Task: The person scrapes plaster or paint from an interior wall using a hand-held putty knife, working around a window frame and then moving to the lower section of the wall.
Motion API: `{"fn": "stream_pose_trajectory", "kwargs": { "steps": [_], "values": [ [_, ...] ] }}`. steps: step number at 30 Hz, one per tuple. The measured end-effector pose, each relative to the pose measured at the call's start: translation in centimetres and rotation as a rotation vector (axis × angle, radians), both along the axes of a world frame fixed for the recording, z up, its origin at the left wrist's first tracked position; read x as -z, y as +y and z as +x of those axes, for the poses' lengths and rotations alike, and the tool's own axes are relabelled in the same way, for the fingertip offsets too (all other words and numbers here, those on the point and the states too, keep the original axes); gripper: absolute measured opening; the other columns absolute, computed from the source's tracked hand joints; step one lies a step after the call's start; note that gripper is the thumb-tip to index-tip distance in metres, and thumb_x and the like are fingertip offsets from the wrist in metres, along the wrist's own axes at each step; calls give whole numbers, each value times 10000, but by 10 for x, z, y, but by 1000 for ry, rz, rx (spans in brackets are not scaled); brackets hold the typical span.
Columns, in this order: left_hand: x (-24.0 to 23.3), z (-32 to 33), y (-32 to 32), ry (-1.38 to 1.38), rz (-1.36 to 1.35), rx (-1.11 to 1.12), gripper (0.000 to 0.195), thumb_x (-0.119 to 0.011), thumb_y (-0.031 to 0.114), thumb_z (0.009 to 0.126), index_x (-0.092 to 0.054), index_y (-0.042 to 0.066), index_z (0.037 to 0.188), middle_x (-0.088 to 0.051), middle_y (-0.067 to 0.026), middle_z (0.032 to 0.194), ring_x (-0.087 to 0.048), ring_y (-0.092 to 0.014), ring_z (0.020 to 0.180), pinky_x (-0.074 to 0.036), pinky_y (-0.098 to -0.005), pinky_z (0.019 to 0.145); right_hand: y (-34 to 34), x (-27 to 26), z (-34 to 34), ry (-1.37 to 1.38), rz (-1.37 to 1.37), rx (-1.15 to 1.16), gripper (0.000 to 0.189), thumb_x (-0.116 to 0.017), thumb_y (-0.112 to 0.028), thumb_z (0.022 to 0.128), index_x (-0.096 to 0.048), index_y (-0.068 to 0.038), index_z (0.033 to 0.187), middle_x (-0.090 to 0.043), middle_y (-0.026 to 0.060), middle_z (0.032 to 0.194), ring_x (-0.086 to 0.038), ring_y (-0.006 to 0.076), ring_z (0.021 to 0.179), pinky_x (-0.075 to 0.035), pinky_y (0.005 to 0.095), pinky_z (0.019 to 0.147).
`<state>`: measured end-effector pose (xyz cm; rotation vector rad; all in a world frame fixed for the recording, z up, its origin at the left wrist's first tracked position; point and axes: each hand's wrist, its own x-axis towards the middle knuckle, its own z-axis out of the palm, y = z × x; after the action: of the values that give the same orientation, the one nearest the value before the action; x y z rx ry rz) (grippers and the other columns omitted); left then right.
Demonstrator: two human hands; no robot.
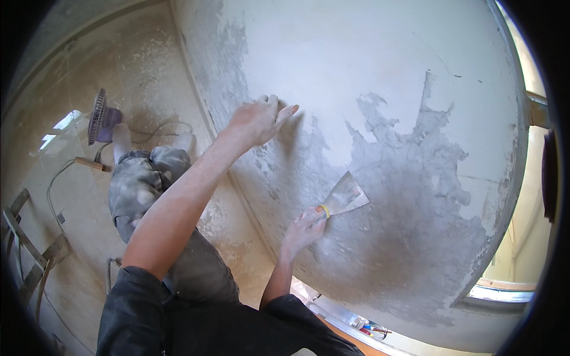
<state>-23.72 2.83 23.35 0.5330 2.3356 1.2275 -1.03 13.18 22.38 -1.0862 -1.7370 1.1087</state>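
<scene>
My right hand [305, 229] grips a wide-bladed putty knife [348, 196] with a yellow band where blade meets handle. The blade is smeared with pale residue and lies over a grey patch of the wall [307, 58]. Farther up, my dust-covered left hand [262, 118] is at the wall surface, thumb apart from bent fingers and nothing visible in it. Its palm is turned away, and a shadow falls beside it. Smooth white coating covers the upper wall; rough grey areas with ragged edges show lower down and along the left side.
A purple fan [107, 116] stands on the dusty floor near my feet, with a cable [51, 187] trailing past a wooden-handled tool [91, 163]. A ladder-like frame [33, 249] lies at far left. Window frame [503, 293] borders the wall at right; assorted small items [372, 328] lie below.
</scene>
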Motion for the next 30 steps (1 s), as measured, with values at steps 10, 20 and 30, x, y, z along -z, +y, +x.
{"fn": "stream_pose_trajectory", "kwargs": {
  "steps": [10, 20, 30],
  "values": [
    [5, 0, 2, 51, -4, -7, 651, -276, 576, 979, -524, 28, 1231, -584, -208, 1189, -566, -378, 1100, -445, -457, 942, 9, 7, -11, 131, -36, -56, 270, -495, -194, 996, -501, -3, 804, -433, -18, 641, -384, 64, 534, -311, 232, 441],
    [9, 0, 4, 117, -11, 21, 661, -263, 577, 981, -497, 34, 1275, -573, -198, 1212, -556, -365, 1122, -438, -455, 958, 20, 22, -16, -10, 266, 77, 227, -530, -170, 979, -576, 39, 903, -516, 35, 682, -465, 105, 555, -395, 263, 478],
    [0, 0, 0, 26, -24, 30, 661, -260, 576, 981, -496, 36, 1279, -563, -195, 1238, -554, -356, 1130, -432, -450, 968, 21, 6, 42, -228, 0, -143, 232, -529, -179, 977, -601, 32, 911, -536, 15, 690, -462, 95, 583, -383, 265, 497]
  ]
}}
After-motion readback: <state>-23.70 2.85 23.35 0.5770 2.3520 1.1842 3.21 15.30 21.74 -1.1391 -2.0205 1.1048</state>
